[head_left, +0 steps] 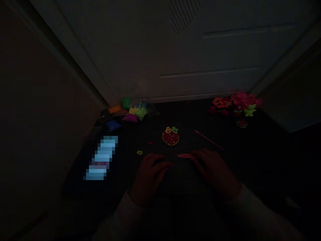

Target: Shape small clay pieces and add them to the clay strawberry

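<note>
The scene is very dark. My right hand (214, 170) grips a pink clay-modelling knife (184, 155), its flat tip pointing left over the table. My left hand (149, 175) is low over the table, thumb and fingers apart; a small reddish bit shows at one fingertip, too dim to make out. Just beyond both hands lies a round red clay piece (171, 137) with a yellow rim, green specks, and a yellow and a green flower shape on its top edge. Nearest my left hand are a small yellow clay piece (139, 152) and a tiny red clay piece (150, 143).
A thin pink stick tool (209, 140) lies beyond my right hand. Several coloured clay packets (130, 117) are heaped at the back left, above a lit, blurred phone screen (102, 157). Bright clay figures (240, 102) cluster at the back right, before a pale panel (160, 50).
</note>
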`<state>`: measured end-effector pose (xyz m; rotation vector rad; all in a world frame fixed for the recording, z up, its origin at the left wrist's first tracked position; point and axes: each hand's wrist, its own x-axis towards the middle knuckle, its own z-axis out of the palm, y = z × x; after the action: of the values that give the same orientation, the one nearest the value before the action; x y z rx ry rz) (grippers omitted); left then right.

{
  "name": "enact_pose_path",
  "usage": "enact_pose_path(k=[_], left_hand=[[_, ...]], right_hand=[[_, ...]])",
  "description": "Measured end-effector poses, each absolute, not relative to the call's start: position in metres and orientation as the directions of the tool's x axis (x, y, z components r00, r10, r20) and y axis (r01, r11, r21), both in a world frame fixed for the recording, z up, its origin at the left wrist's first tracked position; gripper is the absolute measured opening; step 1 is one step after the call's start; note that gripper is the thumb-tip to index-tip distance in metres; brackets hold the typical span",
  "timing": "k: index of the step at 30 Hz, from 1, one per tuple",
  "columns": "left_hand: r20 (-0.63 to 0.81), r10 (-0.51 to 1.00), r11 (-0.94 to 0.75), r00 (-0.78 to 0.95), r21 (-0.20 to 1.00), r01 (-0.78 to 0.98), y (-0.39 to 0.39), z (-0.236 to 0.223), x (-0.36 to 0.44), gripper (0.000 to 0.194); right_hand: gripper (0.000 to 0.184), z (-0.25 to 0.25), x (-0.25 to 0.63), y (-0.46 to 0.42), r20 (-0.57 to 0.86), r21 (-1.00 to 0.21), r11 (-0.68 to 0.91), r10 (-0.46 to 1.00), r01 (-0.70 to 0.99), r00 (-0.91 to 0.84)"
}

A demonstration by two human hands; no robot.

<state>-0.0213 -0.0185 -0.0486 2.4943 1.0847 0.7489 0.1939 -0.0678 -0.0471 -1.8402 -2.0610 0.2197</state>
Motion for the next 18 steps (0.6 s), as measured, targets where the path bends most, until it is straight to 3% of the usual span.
enact_pose_path(k=[9, 15, 18], left_hand=[[0.351, 0.739, -0.674, 0.576, 0.358, 0.646, -0.023, -0.044, -0.024, 0.021], [0.327, 0.711, -0.703, 0.623, 0.337, 0.626, -0.027, -0.041, -0.018, 0.022], [0.359, 0.726, -0.688, 0.587, 0.380, 0.619, -0.026, -0.042, -0.021, 0.019]], right_hand=[[0.025, -0.041, 0.195, -0.065, 0.089, -0.410, 0.159, 0.987, 0.898, -0.135], [0.023, -0.019, 0.179, -0.056, -0.184, -0.511, 0.008, 0.976, 0.860, -0.118], [0.019, -0.011, 0.170, -0.049, -0.238, -0.511, 0.009, 0.960, 0.860, -0.151]])
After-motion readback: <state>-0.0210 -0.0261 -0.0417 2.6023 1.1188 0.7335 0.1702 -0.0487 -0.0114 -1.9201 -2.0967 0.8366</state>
